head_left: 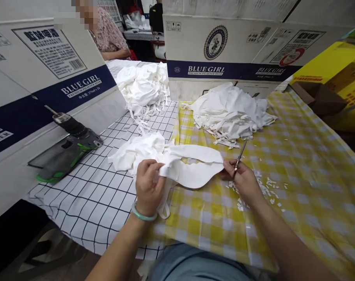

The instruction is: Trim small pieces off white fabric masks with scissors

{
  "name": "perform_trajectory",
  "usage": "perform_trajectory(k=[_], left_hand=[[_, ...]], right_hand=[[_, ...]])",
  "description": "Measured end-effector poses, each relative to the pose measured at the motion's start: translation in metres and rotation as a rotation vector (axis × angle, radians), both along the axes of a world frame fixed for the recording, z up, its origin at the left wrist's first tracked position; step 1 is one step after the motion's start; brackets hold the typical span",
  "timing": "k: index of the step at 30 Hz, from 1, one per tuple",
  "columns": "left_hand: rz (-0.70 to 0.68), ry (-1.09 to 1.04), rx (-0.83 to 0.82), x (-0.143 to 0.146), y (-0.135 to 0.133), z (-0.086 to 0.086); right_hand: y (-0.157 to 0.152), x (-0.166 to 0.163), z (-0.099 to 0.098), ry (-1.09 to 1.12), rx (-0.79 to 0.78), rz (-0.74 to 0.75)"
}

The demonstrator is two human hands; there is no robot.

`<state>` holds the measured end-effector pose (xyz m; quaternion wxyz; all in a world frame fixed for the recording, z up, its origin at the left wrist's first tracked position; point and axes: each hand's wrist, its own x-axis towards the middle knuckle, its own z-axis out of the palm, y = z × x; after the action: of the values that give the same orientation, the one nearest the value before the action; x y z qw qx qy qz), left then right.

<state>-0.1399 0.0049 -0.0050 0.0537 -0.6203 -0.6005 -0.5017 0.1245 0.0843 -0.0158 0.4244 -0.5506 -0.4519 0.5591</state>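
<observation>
A curved white fabric piece (pixel 196 175) with a slit-like gap along its middle is stretched between my two hands above the table. My left hand (pixel 149 185), with a pale green bangle on the wrist, pinches its left end. At the other end, my right hand (pixel 242 177) has its fingertips on the fabric's tip and also holds a small pair of scissors (pixel 239 158), blades pointing up and away. Right behind my left hand lies a heap of crumpled white fabric (pixel 145 150). A thin white strap (pixel 165 208) hangs below the stretched piece.
Farther back are a large white fabric pile (pixel 230 109) and another pile (pixel 145 84). Small white scraps (pixel 268 189) lie scattered by my right wrist. A power drill (pixel 75 134) rests at left against a cardboard panel (pixel 86 54). A person (pixel 110 33) sits beyond. Yellow boxes (pixel 326 64) stand right.
</observation>
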Motion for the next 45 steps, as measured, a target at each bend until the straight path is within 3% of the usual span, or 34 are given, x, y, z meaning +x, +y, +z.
perform_trajectory(k=[3, 5, 10, 12, 16, 21, 25, 28, 32, 36, 38, 40, 45], left_hand=[[-0.066, 0.018, -0.017, 0.020, -0.007, -0.002], [-0.114, 0.019, -0.038, 0.031, -0.010, -0.005], [-0.199, 0.017, -0.096, 0.047, -0.010, -0.009], [-0.219, 0.007, -0.134, 0.048, -0.009, -0.007], [-0.259, -0.034, -0.309, 0.040, -0.009, 0.000], [-0.414, -0.108, -0.597, 0.025, -0.009, 0.014], [-0.616, -0.410, -0.901, 0.017, -0.003, 0.028], [-0.759, -0.561, -0.996, 0.014, 0.000, 0.041], [-0.841, -0.630, -0.909, 0.016, 0.001, 0.060], [-0.659, -0.669, -0.490, 0.031, 0.000, 0.065], [-0.613, -0.762, -0.385, 0.042, 0.000, 0.059], [-0.596, -0.875, -0.399, 0.053, 0.000, 0.049], [-0.503, -1.013, -0.459, 0.076, -0.007, 0.025]], right_hand=[[-0.013, -0.009, -0.002, -0.101, 0.195, -0.081], [-0.025, -0.015, -0.001, -0.096, 0.275, -0.055], [-0.059, -0.040, 0.001, -0.012, 0.266, 0.322], [-0.064, -0.049, 0.001, -0.020, 0.196, 0.373], [-0.054, -0.051, 0.005, -0.017, 0.134, 0.246], [-0.037, -0.031, 0.021, -0.017, 0.125, 0.161], [-0.032, -0.025, 0.023, 0.058, 0.128, 0.125], [-0.027, -0.033, 0.021, 0.190, 0.087, 0.117], [-0.021, -0.057, 0.022, 0.304, -0.015, 0.119], [-0.034, -0.087, 0.024, 0.347, -0.129, 0.315], [-0.046, -0.094, 0.022, 0.354, -0.149, 0.410], [-0.056, -0.090, 0.019, 0.327, -0.130, 0.446], [-0.064, -0.038, 0.020, -0.064, 0.036, 0.339]])
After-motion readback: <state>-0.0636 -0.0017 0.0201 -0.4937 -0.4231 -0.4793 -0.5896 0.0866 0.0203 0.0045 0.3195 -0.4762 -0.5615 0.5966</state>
